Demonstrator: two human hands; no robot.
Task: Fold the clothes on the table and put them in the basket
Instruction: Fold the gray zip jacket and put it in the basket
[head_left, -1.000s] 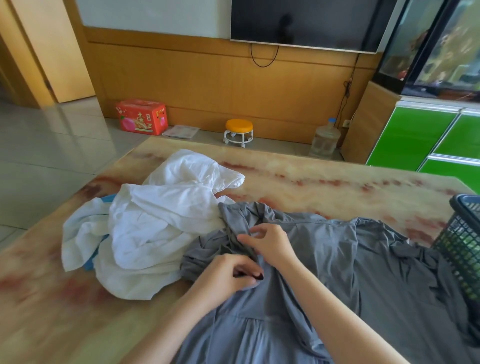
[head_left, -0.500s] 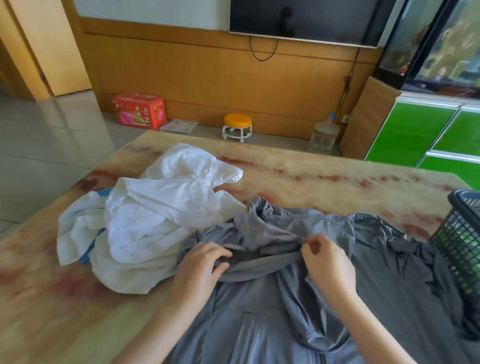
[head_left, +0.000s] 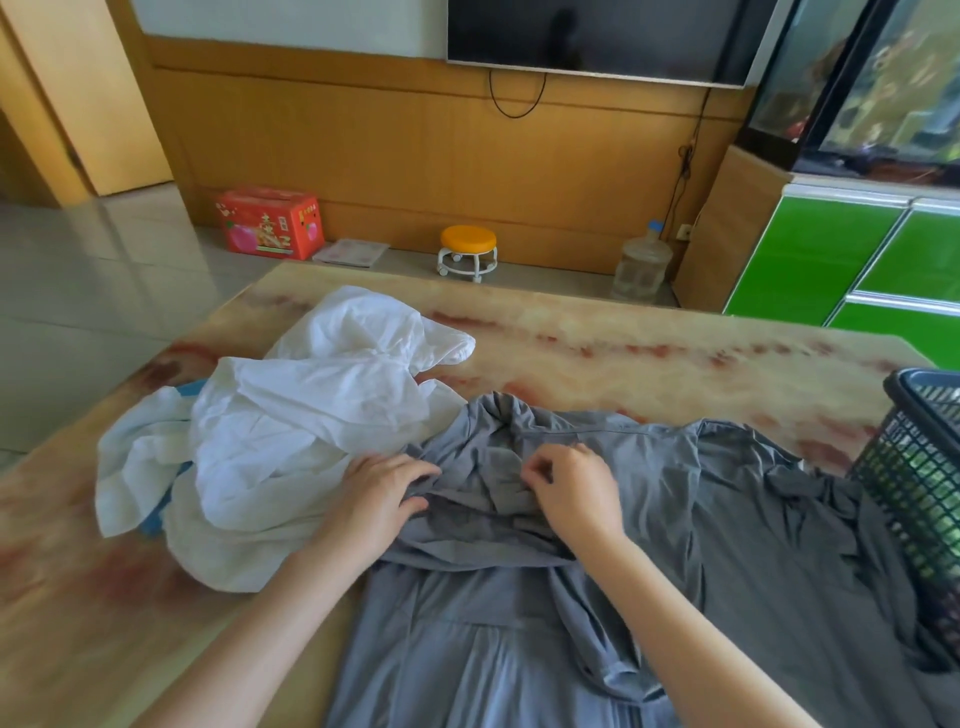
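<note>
A grey garment (head_left: 675, 545) lies spread over the near half of the marbled table (head_left: 597, 364), its collar end bunched toward the middle. My left hand (head_left: 376, 493) grips a fold of the grey cloth at the collar's left side. My right hand (head_left: 571, 486) pinches the bunched collar fabric a little to the right. A crumpled white garment (head_left: 291, 431) lies on the left of the table, with a bit of blue cloth under it. The dark mesh basket (head_left: 919, 478) stands at the table's right edge, touching the grey garment.
Beyond the table are a red box (head_left: 267, 222), a small orange stool (head_left: 467, 252) and a water jug (head_left: 641, 265) on the tiled floor. Green cabinets (head_left: 857, 260) stand at the right, a television hangs on the wall.
My right hand has moved left, back toward the collar's middle. My left hand has shifted slightly left and keeps its hold on the grey cloth. The collar is bunched more tightly.
</note>
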